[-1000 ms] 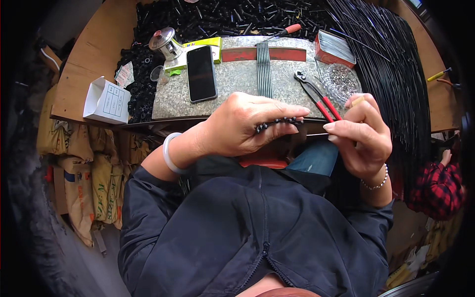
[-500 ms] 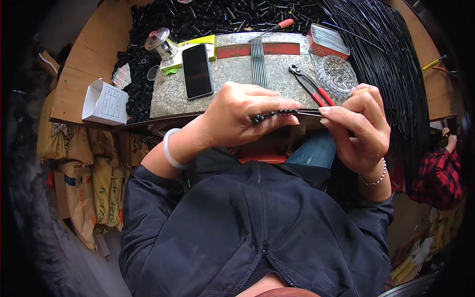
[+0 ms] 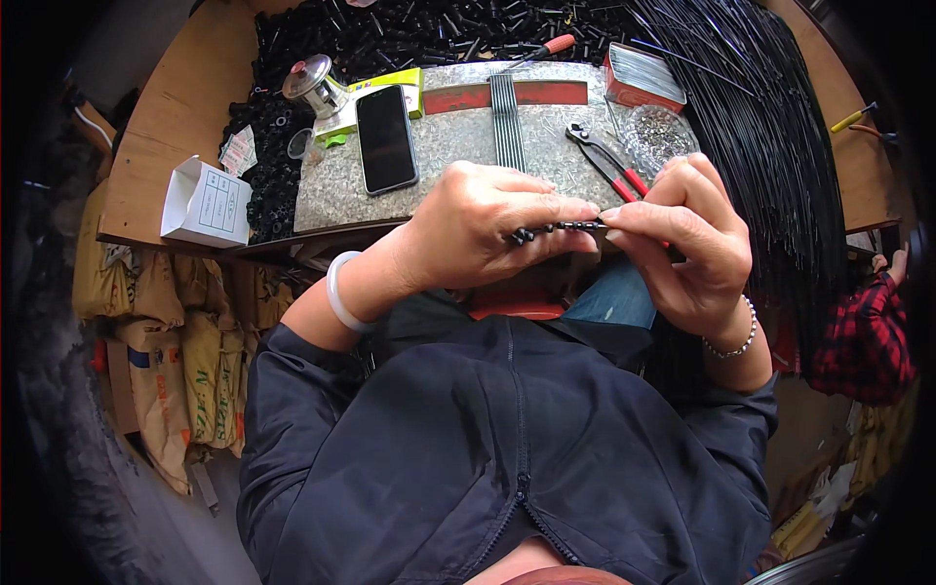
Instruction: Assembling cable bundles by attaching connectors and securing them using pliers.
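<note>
My left hand [image 3: 492, 219] is closed around a short row of small black knobbed parts [image 3: 531, 234], whose ends show between thumb and fingers. My right hand [image 3: 692, 239] pinches at the right end of that row, its fingertips nearly meeting my left fingertips. Whatever thin piece the right fingertips grip is mostly hidden. Behind the right hand lie pliers [image 3: 609, 166] with red handles, their grips partly covered by it. Several grey rods [image 3: 506, 122] lie side by side on the metal plate [image 3: 453, 146] beyond my left hand.
Past the plate spreads a heap of black parts [image 3: 429, 34]. A phone [image 3: 387, 141], a white box [image 3: 207, 203] and a lidded metal jar [image 3: 317, 88] stand left. Rightward are a dish of small metal pieces [image 3: 661, 136], a red tin [image 3: 643, 80] and long black rods [image 3: 751, 127].
My right hand has moved left, up against the fingertips of my left hand. The thin metal piece that showed between the hands is now mostly hidden.
</note>
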Action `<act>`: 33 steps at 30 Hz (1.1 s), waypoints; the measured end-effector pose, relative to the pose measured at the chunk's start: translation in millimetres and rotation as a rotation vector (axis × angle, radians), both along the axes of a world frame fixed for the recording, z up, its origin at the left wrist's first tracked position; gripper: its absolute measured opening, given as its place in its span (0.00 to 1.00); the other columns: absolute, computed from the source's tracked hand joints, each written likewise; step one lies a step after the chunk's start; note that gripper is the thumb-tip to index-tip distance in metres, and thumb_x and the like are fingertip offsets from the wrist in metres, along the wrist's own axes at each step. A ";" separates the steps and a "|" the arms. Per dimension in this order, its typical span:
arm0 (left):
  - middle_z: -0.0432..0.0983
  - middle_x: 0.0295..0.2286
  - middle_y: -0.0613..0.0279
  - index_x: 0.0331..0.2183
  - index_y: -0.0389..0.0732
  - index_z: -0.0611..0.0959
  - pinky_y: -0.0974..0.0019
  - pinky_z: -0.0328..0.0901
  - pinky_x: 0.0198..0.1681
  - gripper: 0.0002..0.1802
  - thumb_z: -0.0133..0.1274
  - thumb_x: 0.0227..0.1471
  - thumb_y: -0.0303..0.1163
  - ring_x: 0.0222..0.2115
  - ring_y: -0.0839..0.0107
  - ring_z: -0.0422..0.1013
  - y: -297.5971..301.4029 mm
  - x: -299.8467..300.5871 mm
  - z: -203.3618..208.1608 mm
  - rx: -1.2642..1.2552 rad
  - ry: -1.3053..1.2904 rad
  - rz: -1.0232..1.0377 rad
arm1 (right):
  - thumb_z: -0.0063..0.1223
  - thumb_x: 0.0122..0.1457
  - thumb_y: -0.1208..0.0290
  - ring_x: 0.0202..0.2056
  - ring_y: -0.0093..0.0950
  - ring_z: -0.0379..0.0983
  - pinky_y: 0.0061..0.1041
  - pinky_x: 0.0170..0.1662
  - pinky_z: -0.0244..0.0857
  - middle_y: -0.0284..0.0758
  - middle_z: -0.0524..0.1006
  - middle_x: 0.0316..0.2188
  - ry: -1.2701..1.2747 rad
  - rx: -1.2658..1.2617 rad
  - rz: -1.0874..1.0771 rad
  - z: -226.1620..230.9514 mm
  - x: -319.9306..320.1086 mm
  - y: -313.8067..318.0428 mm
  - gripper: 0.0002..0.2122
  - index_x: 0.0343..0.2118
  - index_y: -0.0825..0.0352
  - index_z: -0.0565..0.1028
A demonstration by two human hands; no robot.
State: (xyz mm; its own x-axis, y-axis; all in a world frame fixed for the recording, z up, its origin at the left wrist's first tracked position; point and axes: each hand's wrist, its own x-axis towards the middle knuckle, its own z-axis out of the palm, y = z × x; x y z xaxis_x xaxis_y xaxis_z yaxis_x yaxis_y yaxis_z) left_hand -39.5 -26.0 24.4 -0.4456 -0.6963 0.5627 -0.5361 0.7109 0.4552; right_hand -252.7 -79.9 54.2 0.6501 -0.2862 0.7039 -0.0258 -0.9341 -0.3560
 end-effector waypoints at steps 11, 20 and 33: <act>0.78 0.30 0.57 0.37 0.38 0.80 0.63 0.71 0.37 0.22 0.60 0.40 0.41 0.31 0.60 0.76 -1.4 7.3 -7.9 -0.052 -0.038 -0.019 | 0.59 0.39 0.83 0.23 0.26 0.58 0.24 0.27 0.54 0.30 0.65 0.18 0.002 -0.075 -0.003 2.1 1.2 -1.1 0.11 0.29 0.68 0.76; 0.78 0.27 0.58 0.34 0.41 0.82 0.63 0.71 0.36 0.21 0.63 0.36 0.41 0.29 0.61 0.76 -5.5 1.9 -11.1 -0.133 -0.035 -0.028 | 0.62 0.39 0.79 0.21 0.26 0.59 0.24 0.28 0.54 0.29 0.66 0.18 -0.007 -0.054 0.078 -0.5 5.6 -4.7 0.11 0.30 0.65 0.77; 0.76 0.23 0.66 0.28 0.46 0.82 0.69 0.68 0.22 0.14 0.58 0.40 0.45 0.23 0.68 0.74 -8.3 1.0 -12.6 -0.230 -0.053 -0.020 | 0.63 0.39 0.77 0.22 0.26 0.63 0.22 0.26 0.56 0.30 0.68 0.19 -0.006 0.037 0.242 3.1 17.4 -9.5 0.11 0.30 0.65 0.76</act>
